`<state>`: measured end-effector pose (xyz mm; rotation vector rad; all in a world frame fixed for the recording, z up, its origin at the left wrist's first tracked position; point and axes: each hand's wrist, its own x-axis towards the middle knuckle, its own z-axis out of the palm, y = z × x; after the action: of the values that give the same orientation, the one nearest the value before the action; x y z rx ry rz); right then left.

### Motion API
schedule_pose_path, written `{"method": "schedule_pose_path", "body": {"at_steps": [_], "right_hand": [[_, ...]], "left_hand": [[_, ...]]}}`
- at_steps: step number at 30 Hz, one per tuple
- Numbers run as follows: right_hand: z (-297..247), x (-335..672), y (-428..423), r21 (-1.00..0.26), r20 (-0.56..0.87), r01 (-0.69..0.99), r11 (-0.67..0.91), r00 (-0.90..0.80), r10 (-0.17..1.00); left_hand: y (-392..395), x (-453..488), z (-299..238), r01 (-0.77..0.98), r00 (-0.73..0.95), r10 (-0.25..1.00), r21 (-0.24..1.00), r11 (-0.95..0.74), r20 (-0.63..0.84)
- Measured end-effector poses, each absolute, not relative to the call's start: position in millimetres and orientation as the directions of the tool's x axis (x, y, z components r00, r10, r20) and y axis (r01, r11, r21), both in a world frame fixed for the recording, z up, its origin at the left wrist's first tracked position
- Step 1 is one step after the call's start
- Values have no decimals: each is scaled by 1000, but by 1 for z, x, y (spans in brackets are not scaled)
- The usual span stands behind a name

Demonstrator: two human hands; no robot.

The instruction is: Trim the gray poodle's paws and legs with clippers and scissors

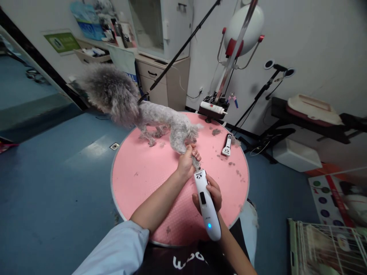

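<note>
A grey dog (160, 114), clipped short on its body and fluffy about the head, stands on a round pink grooming table (137, 198) with its rear toward me. My left hand (187, 162) is closed around one of its hind legs, and the paw (196, 163) pokes out beyond my fingers. White hair clippers (207, 206) with a lit blue light rest in my right hand (213, 193), fingers wrapped around the body. The clipper head is right at the paw; whether the blade touches it I cannot tell.
Smaller white clippers (227, 145) lie on the table's right side among tufts of cut hair (216, 131). A black leash (177, 53) runs from the dog's neck up to the top. A tool holder (212, 110) with a white tube stands at the table's far edge.
</note>
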<state>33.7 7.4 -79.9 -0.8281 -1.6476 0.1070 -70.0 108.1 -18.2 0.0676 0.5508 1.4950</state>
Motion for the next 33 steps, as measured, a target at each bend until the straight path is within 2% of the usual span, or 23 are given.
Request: {"method": "schedule_pose_path", "body": {"at_steps": [3,6,9,16,21,33], "right_hand": [[-74,34,11,-518,813,407,752,-39,581],[-63,38,10,-630,736,266,730,-97,670],[-54,42,5,-727,662,182,662,-73,746],[-53,34,3,-739,650,253,624,26,760],[-54,35,3,-731,651,281,621,16,759],[-65,37,7,-797,598,200,570,125,792]], "left_hand": [[108,-70,-18,-915,-12,951,386,115,-310],[109,-72,-17,-916,4,950,381,129,-313],[109,-73,-16,-920,-1,948,371,124,-318],[109,-73,-17,-922,-3,954,369,113,-300],[110,-73,-18,-923,-7,954,369,109,-300],[110,-73,-17,-917,6,956,379,122,-293]]}}
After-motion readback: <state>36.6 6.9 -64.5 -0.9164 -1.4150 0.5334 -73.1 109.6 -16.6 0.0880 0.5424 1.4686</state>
